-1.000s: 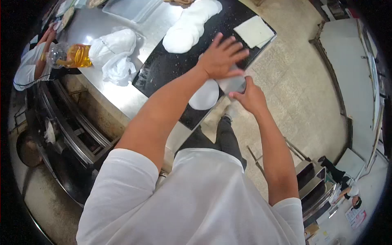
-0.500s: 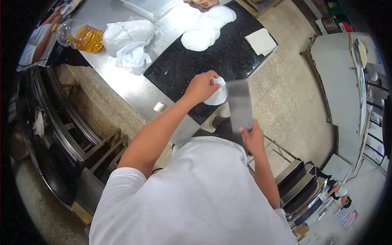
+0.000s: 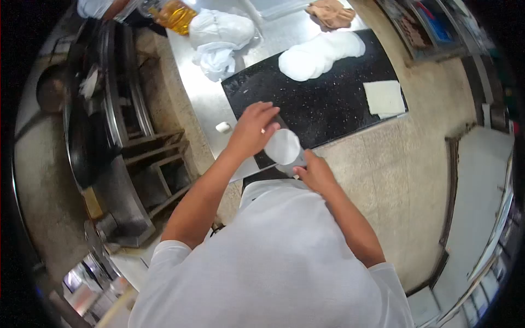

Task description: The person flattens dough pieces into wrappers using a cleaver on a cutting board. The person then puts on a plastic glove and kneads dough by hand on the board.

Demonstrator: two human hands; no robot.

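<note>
My right hand [image 3: 317, 172] grips a cleaver [image 3: 298, 160] at the near edge of the black work slab [image 3: 322, 104]. A thin white dough round [image 3: 283, 146] appears to lie over its flat blade, hiding most of it. Just left of the round is my left hand [image 3: 254, 129], fingers stretched out and thumb close to the dough's edge. Whether that thumb touches it, I cannot tell. Farther back, several overlapping white rounds [image 3: 320, 54] lie in a row on the slab. A small white dough lump [image 3: 223, 127] rests on the metal tabletop.
White square sheets [image 3: 384, 98] sit at the slab's right end. Behind are a crumpled tan cloth [image 3: 331, 13], a white plastic-wrapped bundle [image 3: 221, 30] and an oil bottle [image 3: 176, 16]. Metal stove-like equipment [image 3: 123, 93] stands to the left, a person's arm beyond.
My left hand has let go of the dough round. The cleaver has swung left from beside the round to under it, with my right hand closer in. The view has turned.
</note>
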